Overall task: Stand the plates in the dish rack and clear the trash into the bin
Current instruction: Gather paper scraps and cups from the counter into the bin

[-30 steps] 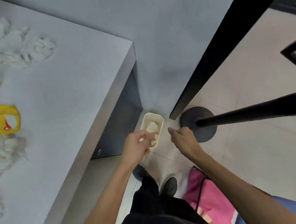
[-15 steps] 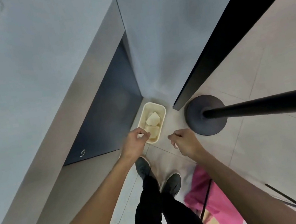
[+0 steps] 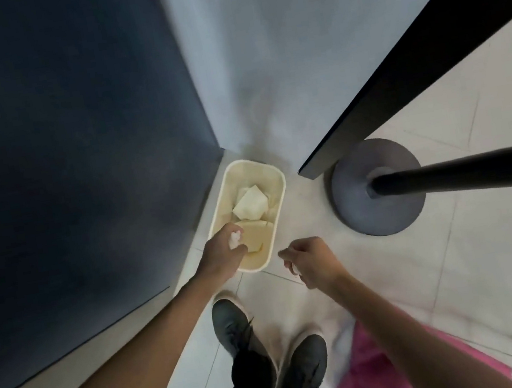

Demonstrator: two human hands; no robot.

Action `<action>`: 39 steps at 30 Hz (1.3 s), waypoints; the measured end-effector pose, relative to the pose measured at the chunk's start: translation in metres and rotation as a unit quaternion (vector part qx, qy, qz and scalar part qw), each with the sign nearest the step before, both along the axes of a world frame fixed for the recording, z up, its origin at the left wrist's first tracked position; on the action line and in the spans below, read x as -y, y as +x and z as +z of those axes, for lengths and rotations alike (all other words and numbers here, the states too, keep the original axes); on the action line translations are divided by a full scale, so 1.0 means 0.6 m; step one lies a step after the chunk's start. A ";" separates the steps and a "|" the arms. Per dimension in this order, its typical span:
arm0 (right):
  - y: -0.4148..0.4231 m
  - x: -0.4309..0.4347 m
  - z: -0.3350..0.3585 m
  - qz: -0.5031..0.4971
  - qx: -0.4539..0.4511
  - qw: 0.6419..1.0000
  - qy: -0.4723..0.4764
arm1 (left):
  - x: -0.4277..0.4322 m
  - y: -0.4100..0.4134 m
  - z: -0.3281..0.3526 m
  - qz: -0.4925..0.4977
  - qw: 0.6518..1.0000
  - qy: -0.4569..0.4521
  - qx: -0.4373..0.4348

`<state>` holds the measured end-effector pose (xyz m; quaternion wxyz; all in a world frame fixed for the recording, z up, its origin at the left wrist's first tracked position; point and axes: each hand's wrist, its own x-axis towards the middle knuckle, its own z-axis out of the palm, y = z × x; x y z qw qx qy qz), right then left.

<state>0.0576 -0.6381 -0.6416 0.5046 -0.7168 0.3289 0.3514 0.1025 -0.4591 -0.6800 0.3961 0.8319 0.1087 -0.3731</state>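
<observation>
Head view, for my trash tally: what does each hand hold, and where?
Left hand clutches a crumpled tissue whole, over the bin. Right hand pinches a small white scrap; part unclear.

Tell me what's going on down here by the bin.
A person stands over the cream bin on the floor, clearing trash. Their left hand holds a crumpled tissue above the bin's near end, not yet dropped. Their right hand, just outside the bin, pinches a small white scrap. Folded paper lies inside.

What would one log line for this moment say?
step: binning tissue | left hand: holds tissue over bin | right hand: pinches scrap beside bin | bin: paper inside
</observation>
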 end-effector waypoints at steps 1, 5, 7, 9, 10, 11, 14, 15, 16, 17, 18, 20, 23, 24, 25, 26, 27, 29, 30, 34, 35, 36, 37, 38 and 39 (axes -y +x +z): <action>0.009 0.003 -0.016 0.005 -0.001 1.000 -0.008 | -0.003 0.000 -0.017 -0.020 1.000 0.004 -0.006; 0.049 0.008 -0.054 0.037 0.011 0.999 -0.029 | -0.015 -0.003 -0.048 -0.087 0.995 0.038 0.005; 0.061 0.009 -0.067 0.054 0.019 0.998 -0.041 | -0.021 -0.011 -0.054 -0.079 0.996 0.035 0.011; 0.075 0.010 -0.078 0.064 0.012 0.997 -0.039 | -0.026 -0.019 -0.056 -0.046 0.999 0.018 0.014; 0.080 0.010 -0.082 0.065 0.004 0.997 -0.035 | -0.028 -0.022 -0.057 -0.025 0.999 0.012 0.015; 0.086 0.009 -0.085 0.065 -0.003 0.997 -0.031 | -0.029 -0.024 -0.057 -0.003 1.000 0.008 0.016; 0.101 0.001 -0.096 0.065 -0.012 0.998 -0.025 | -0.030 -0.030 -0.058 0.054 0.998 -0.006 0.022; 0.107 -0.004 -0.101 0.066 -0.014 0.997 -0.029 | -0.030 -0.031 -0.057 0.069 0.997 -0.013 0.025; 0.114 -0.009 -0.104 0.067 -0.015 0.997 -0.031 | -0.030 -0.032 -0.057 0.078 0.996 -0.022 0.029; 0.121 -0.015 -0.109 0.064 -0.017 0.997 -0.026 | -0.029 -0.034 -0.056 0.082 0.996 -0.030 0.032; 0.130 -0.022 -0.112 0.049 -0.021 0.999 -0.011 | -0.028 -0.035 -0.054 0.083 0.995 -0.035 0.034; 0.149 -0.033 -0.113 -0.017 -0.037 0.999 0.035 | -0.024 -0.035 -0.049 0.085 0.995 -0.042 0.038; 0.167 -0.038 -0.111 -0.117 -0.042 0.989 0.084 | -0.020 -0.032 -0.046 0.096 0.993 -0.046 0.044; 0.169 -0.036 -0.109 -0.139 -0.040 0.985 0.094 | -0.018 -0.031 -0.044 0.098 0.993 -0.046 0.045; 0.169 -0.033 -0.108 -0.154 -0.039 0.982 0.101 | -0.016 -0.030 -0.040 0.098 0.993 -0.046 0.045; 0.168 -0.028 -0.105 -0.161 -0.040 0.981 0.104 | -0.014 -0.030 -0.036 0.098 0.993 -0.045 0.043; 0.165 -0.023 -0.103 -0.159 -0.040 0.981 0.102 | -0.011 -0.031 -0.030 0.097 0.993 -0.046 0.042; 0.154 -0.010 -0.094 -0.137 -0.044 0.986 0.089 | -0.006 -0.034 -0.016 0.097 0.993 -0.045 0.040; 0.147 -0.003 -0.087 -0.120 -0.045 0.988 0.085 | -0.005 -0.035 -0.007 0.097 0.994 -0.043 0.036; 0.127 0.019 -0.039 -0.039 -0.035 0.996 0.074 | -0.001 -0.039 0.040 0.117 0.992 -0.052 0.012; 0.123 0.022 -0.025 -0.020 -0.028 0.997 0.067 | 0.001 -0.037 0.057 0.122 0.991 -0.055 0.017; 0.120 0.023 -0.009 -0.004 -0.022 0.998 0.059 | 0.002 -0.034 0.074 0.126 0.990 -0.056 0.028; 0.115 0.023 0.006 0.010 -0.015 0.998 0.053 | 0.005 -0.030 0.093 0.130 0.989 -0.057 0.042; 0.110 0.021 0.022 0.023 -0.008 0.999 0.048 | 0.007 -0.026 0.113 0.133 0.988 -0.056 0.056; 0.106 0.019 0.039 0.034 0.000 0.999 0.042 | 0.009 -0.022 0.134 0.135 0.987 -0.058 0.068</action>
